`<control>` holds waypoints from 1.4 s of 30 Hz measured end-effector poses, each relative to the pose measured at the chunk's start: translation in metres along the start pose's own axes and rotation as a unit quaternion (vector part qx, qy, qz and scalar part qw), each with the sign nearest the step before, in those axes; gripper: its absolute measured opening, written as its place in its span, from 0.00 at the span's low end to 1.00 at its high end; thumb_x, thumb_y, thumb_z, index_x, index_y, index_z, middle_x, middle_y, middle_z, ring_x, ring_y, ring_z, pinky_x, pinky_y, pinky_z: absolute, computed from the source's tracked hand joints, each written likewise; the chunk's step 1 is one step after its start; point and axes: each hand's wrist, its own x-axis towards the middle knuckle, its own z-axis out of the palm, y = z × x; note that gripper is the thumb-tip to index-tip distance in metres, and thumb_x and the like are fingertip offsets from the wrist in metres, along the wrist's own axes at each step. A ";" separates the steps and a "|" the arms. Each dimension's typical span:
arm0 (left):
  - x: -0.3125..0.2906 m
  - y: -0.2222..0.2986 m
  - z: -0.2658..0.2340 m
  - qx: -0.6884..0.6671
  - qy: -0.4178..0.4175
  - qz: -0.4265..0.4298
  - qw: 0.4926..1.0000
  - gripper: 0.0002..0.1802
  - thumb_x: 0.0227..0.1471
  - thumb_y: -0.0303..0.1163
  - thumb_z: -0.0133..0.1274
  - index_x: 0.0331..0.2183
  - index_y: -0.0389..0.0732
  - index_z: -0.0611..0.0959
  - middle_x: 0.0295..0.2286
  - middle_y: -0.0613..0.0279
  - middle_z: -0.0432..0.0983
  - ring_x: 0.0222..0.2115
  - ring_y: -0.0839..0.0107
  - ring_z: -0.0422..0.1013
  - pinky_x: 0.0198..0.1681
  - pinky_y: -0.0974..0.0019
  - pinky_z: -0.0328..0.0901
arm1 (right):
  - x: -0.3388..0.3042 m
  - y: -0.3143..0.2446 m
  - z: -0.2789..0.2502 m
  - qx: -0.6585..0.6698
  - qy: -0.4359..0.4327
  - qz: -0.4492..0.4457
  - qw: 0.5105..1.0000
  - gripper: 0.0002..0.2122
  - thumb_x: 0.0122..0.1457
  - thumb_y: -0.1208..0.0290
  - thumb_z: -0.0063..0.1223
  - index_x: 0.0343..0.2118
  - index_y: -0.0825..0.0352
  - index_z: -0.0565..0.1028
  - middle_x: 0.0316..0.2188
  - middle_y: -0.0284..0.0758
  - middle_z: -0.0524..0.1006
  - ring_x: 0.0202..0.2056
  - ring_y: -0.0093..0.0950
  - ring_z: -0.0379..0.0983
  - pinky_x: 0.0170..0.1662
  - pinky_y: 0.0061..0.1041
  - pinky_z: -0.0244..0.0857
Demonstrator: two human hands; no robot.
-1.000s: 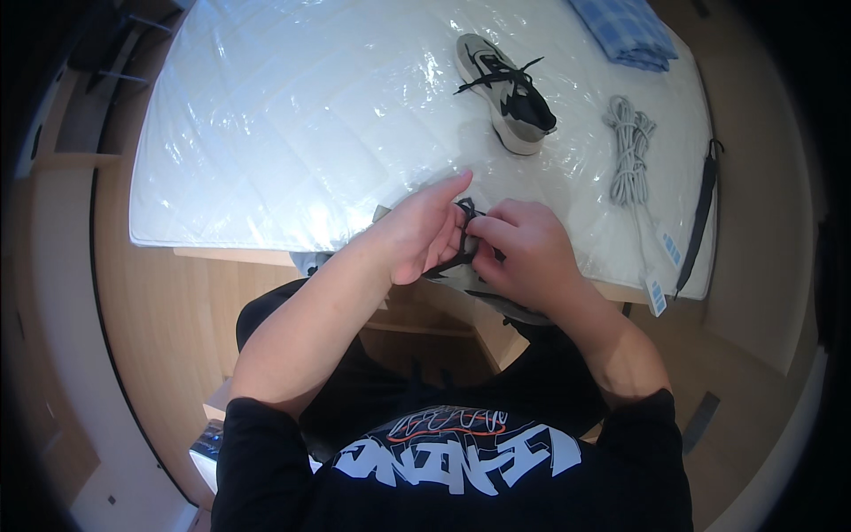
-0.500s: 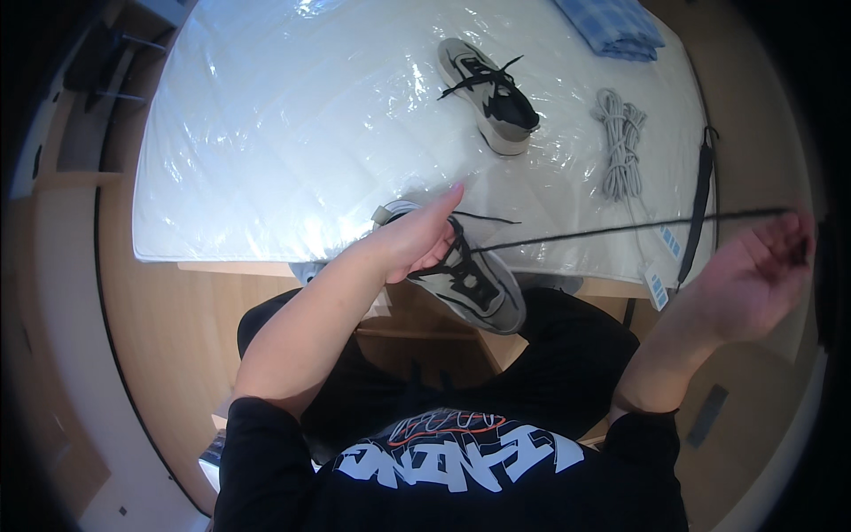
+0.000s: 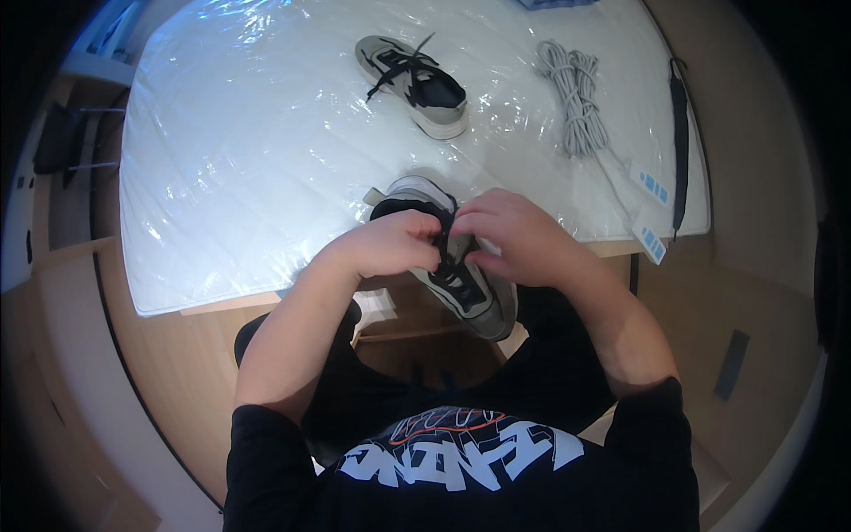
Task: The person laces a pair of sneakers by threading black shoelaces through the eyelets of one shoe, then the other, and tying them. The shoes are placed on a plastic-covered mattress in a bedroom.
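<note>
A grey-and-black sneaker [image 3: 486,310] lies across the near edge of the plastic-wrapped mattress, above my lap, its toe toward me. My left hand [image 3: 397,244] is closed at the left side of its lacing, the fingers curled in; what they hold is hidden. From the right, my right hand [image 3: 510,230] bends its fingers over the lacing and pinches the black shoelace [image 3: 448,232] near the top. Both sets of fingertips nearly meet above the tongue. The matching sneaker [image 3: 439,113], with its black lace ends loose, rests farther back on the mattress.
The mattress [image 3: 230,177] has shiny clear wrapping. To the right lie a bundled grey cord [image 3: 572,97] with paper tags [image 3: 651,241] and a long black strap [image 3: 680,151] by the edge. Folded blue cloth [image 3: 554,3] shows at the top. A dark chair [image 3: 62,137] stands far left.
My right hand has come in from the far right, where it held the lace stretched, to the sneaker. My left hand has curled its fingers at the lacing. The view has shifted.
</note>
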 end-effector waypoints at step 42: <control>0.023 0.009 0.021 0.350 0.141 -0.026 0.926 0.12 0.38 0.28 0.59 0.30 0.34 0.82 0.28 0.46 0.78 0.34 0.51 0.75 0.38 0.56 0.69 | 0.046 -0.006 -0.004 0.635 0.036 0.286 0.716 0.15 0.63 0.67 0.45 0.19 0.60 0.60 0.15 0.26 0.59 0.18 0.21 0.55 0.28 0.26 0.61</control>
